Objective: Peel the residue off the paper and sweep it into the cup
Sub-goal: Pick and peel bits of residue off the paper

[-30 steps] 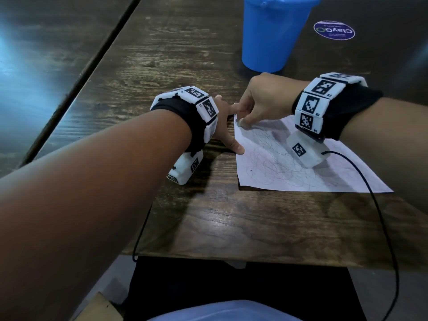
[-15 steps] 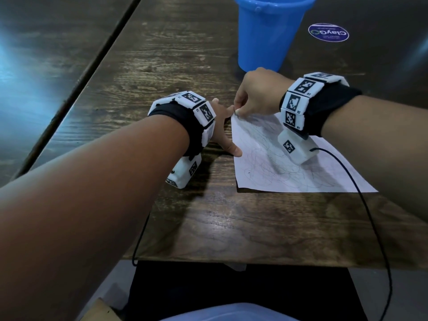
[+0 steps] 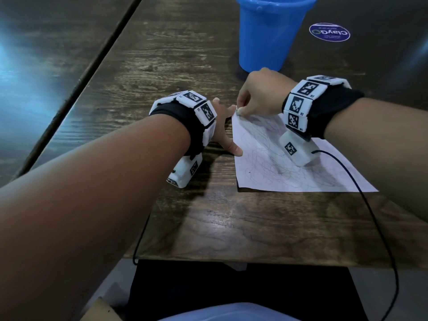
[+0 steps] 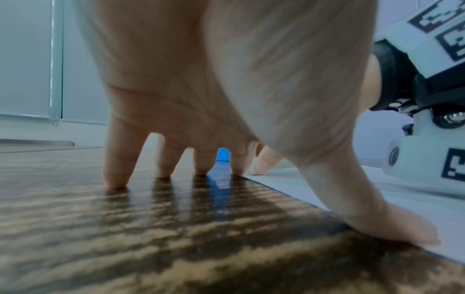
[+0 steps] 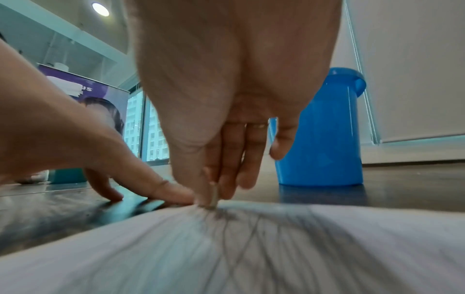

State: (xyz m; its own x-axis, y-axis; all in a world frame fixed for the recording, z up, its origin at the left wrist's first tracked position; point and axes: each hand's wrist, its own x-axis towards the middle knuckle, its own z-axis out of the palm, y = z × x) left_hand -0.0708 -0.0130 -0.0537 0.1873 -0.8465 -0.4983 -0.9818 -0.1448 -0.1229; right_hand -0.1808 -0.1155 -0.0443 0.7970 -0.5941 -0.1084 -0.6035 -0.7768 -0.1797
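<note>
Under the right hand (image 3: 259,93) lies a white sheet of paper (image 3: 278,167) covered in thin scribbled pen lines, flat on a dark wooden table (image 3: 162,66). That hand is curled, its thumb and forefinger pressed together on a small pale piece of residue (image 5: 214,196) at the sheet's far corner nearest the left hand; the right wrist view shows the piece standing between the fingertips (image 5: 227,187), its lower end touching the paper. The other fingers of this hand hang loosely beside the pinch, and one carries a ring.

Just beside that corner, the left hand (image 3: 223,126) is spread, fingers straight. Its four fingertips (image 4: 114,179) rest on bare wood next to the sheet's edge, the forefinger reaching almost to the right hand's pinch, while its thumb (image 4: 392,224) presses down on the paper's left edge, nearer the person.

Beyond the right hand's knuckles, close behind them, a blue plastic cup (image 3: 271,35) stands upright on the table, apart from the paper. Further to the right of the cup, a round purple sticker (image 3: 329,32) lies flat on the wood. Both wrists wear black bands with white marker blocks, and a thin black cable (image 3: 370,205) trails from the right one across the sheet toward the table's near edge.
</note>
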